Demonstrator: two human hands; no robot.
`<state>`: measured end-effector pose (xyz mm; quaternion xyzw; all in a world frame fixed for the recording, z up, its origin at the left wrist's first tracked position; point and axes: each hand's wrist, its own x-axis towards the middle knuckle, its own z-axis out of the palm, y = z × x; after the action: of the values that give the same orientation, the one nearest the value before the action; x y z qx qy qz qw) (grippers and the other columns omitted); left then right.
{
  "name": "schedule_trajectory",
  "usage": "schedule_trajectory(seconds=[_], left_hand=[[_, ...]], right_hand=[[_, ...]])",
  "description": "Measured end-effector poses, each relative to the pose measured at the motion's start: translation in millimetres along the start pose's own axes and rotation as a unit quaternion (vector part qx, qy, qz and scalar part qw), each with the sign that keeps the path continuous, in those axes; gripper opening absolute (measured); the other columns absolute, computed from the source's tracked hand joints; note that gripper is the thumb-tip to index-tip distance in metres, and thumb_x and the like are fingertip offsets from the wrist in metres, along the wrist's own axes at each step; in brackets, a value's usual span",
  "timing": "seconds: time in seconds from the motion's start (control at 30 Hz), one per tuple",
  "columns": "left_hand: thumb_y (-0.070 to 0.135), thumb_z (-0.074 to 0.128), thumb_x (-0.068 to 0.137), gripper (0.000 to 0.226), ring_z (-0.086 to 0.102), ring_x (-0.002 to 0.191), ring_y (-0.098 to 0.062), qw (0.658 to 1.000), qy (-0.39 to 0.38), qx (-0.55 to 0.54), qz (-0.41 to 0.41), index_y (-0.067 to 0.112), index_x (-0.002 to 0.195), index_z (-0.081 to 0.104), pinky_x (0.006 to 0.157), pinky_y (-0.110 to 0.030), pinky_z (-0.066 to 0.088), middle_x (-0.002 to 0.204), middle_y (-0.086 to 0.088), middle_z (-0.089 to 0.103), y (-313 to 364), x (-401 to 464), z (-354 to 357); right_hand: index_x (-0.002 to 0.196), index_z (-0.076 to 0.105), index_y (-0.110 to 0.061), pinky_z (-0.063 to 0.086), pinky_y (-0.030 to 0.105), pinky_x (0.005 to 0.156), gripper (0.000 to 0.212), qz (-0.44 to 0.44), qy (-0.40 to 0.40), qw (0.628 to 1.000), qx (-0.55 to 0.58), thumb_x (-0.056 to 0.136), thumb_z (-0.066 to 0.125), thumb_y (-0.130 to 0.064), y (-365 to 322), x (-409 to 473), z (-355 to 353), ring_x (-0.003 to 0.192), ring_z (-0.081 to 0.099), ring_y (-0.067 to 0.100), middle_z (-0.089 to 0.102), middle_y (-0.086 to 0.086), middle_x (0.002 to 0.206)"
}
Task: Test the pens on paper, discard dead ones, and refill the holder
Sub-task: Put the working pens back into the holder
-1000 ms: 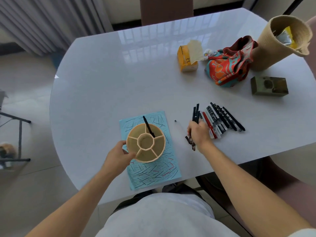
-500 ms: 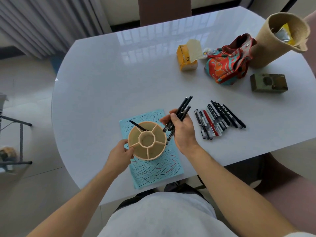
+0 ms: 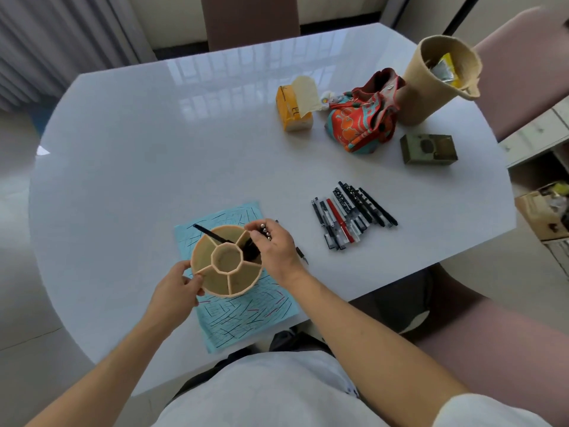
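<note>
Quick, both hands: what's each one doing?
Left hand: grips the pen holder at its rim.
Right hand: holds a bundle of black pens, lowering them into it.

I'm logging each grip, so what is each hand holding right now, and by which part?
Right hand: bundle of black pens, gripped near their upper ends. Left hand: pen holder, held by its near-left rim.

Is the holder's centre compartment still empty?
Empty: the holder's centre compartment shows bare floor; pens sit only in outer sections.
</note>
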<state>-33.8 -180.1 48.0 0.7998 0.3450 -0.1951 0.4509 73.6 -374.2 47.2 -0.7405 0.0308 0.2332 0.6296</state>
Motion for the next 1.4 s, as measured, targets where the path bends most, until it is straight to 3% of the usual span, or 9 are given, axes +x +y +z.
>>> schedule_trajectory(seconds=[0.23,0.3,0.47,0.6,0.73,0.87,1.07,1.27,1.4], left_hand=[[0.031,0.052,0.102,0.023,0.069,0.075,-0.023,1.0,0.012,0.004,0.005,0.029,0.126,0.054,0.064,-0.039,0.054,0.083,-0.003,0.072,-2,8,-1],[0.03,0.053,0.102,0.023,0.069,0.074,-0.022,1.0,0.016,0.007,0.006,0.03,0.125,0.054,0.065,-0.04,0.055,0.082,-0.002,0.072,-2,10,-1],[0.031,0.053,0.102,0.025,0.069,0.074,-0.021,1.0,0.019,0.017,0.008,0.03,0.128,0.054,0.059,-0.035,0.052,0.082,-0.001,0.072,-4,12,-2],[0.031,0.053,0.102,0.024,0.069,0.075,-0.022,1.0,0.022,0.01,0.011,0.033,0.126,0.055,0.066,-0.042,0.058,0.083,-0.003,0.071,-3,16,-3],[0.033,0.052,0.102,0.024,0.069,0.075,-0.021,1.0,0.021,0.014,0.01,0.034,0.126,0.055,0.062,-0.038,0.056,0.083,-0.002,0.071,-4,19,-4],[0.033,0.051,0.103,0.025,0.069,0.074,-0.02,0.999,0.02,0.027,0.009,0.032,0.127,0.055,0.06,-0.035,0.052,0.083,-0.002,0.071,-4,20,-3],[0.034,0.05,0.103,0.027,0.069,0.075,-0.019,0.999,0.021,0.031,0.004,0.031,0.129,0.056,0.06,-0.033,0.051,0.084,-0.002,0.07,-3,20,-2],[0.036,0.049,0.103,0.027,0.069,0.075,-0.019,0.999,0.02,0.036,0.0,0.031,0.13,0.055,0.058,-0.033,0.051,0.084,-0.001,0.07,-3,21,-2],[0.035,0.049,0.103,0.028,0.069,0.076,-0.019,0.999,0.019,0.037,0.0,0.03,0.13,0.055,0.059,-0.032,0.05,0.084,-0.002,0.07,-1,18,-1]], right_hand=[[0.143,0.055,-0.035,0.04,0.013,0.105,0.064,0.022,-0.104,0.994,-0.008,0.094,0.046,-0.074,16,-11,-26,0.13,0.052,-0.007,0.059,-0.021,0.139],[0.14,0.059,-0.025,0.042,0.023,0.11,0.065,0.019,-0.022,0.999,-0.028,0.096,0.046,-0.07,23,-10,-39,0.13,0.055,0.002,0.062,-0.01,0.14],[0.118,0.069,-0.011,0.059,0.031,0.088,0.024,0.027,0.167,0.959,-0.229,0.097,0.06,-0.016,44,4,-90,0.101,0.067,0.017,0.071,0.002,0.109],[0.115,0.069,-0.012,0.049,0.025,0.08,0.025,0.026,0.131,0.929,-0.344,0.093,0.063,-0.021,52,14,-101,0.102,0.065,0.018,0.069,0.003,0.112],[0.118,0.067,-0.015,0.053,0.034,0.082,0.037,0.013,0.039,0.883,-0.467,0.091,0.066,-0.04,53,24,-84,0.104,0.062,0.023,0.065,0.003,0.116],[0.113,0.068,-0.012,0.054,0.034,0.079,0.026,0.034,0.0,0.857,-0.514,0.094,0.062,-0.029,51,34,-71,0.101,0.067,0.028,0.07,0.01,0.112],[0.085,0.063,-0.019,0.039,0.024,0.059,0.007,0.072,0.107,0.914,-0.384,0.081,0.067,-0.022,37,41,-98,0.078,0.062,0.019,0.063,-0.004,0.08],[0.094,0.066,-0.009,0.055,0.036,0.077,0.011,0.07,0.128,0.872,-0.468,0.092,0.06,-0.018,32,61,-146,0.093,0.066,0.03,0.072,0.011,0.097],[0.104,0.07,-0.006,0.058,0.037,0.076,0.021,0.087,0.108,0.84,-0.525,0.097,0.059,-0.023,37,70,-145,0.098,0.07,0.032,0.074,0.014,0.103]])
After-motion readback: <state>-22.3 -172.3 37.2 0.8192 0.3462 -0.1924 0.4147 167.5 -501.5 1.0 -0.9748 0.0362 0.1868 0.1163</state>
